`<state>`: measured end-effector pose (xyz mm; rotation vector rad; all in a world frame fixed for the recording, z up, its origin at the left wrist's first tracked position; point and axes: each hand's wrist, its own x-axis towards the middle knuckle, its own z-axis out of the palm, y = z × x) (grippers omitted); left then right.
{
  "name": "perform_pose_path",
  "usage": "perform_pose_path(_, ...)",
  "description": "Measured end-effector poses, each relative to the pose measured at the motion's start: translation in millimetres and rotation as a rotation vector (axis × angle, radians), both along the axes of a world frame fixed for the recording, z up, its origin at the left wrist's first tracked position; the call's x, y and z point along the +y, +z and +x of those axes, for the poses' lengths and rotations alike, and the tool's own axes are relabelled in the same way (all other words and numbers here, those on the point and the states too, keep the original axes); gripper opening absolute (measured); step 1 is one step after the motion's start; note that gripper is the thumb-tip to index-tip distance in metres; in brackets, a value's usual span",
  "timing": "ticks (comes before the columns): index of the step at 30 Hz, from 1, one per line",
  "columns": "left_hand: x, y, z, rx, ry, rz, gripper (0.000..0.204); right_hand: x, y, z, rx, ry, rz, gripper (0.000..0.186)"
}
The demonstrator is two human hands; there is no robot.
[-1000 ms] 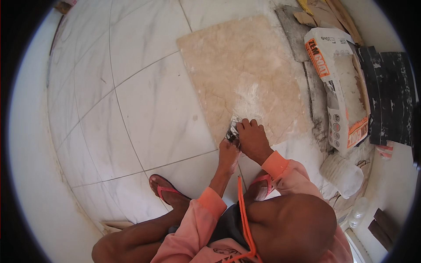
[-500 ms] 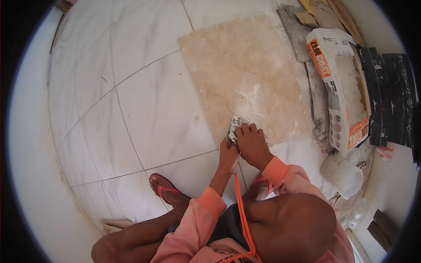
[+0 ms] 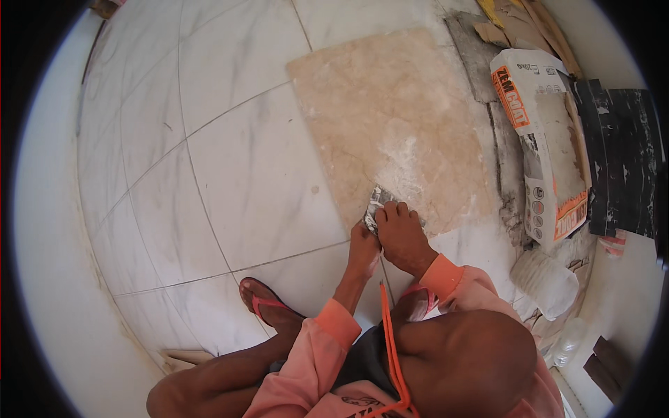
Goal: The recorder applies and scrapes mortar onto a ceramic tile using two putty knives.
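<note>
Both my hands are together at the near edge of a beige, marbled square tile or sheet [image 3: 362,104]. Between them is a small flat piece, silver-grey with dark and white patches [image 3: 377,200]; its exact kind is not clear. My left hand [image 3: 364,249] grips its near end with curled fingers. My right hand [image 3: 403,235] lies over its right side, fingers bent round it, hiding much of it. Just beyond the fingers, a patch of white powder or smear [image 3: 402,160] marks the beige surface.
White marbled floor tiles [image 3: 244,167] surround the beige square. To the right stand an opened white-and-orange bag [image 3: 519,104], a black sheet [image 3: 620,153] and a whitish translucent container [image 3: 547,282]. Cardboard scraps [image 3: 519,31] lie far right. My sandalled foot [image 3: 268,303] is left of my hands.
The view has shifted very slightly. Both hands keep their hold on the silver-grey piece at nearly the same spot, and the orange hoodie cord hangs a little differently.
</note>
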<state>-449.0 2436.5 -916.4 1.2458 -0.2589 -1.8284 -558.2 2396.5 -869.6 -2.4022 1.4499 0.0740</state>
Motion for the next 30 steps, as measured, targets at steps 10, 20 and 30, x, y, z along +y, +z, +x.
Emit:
perform_pose_path(10,13,4,-8,0.033,0.093,0.032,0.018,-5,7,-3,-0.074,-0.019,0.143,0.042)
perform_pose_path(20,15,7,-8,0.047,-0.013,0.072,0.02,5,5,-13,0.027,0.035,0.031,0.037)
perform_pose_path(30,3,18,-4,0.049,-0.001,0.068,0.021,4,-1,-11,0.127,-0.082,-0.06,0.036)
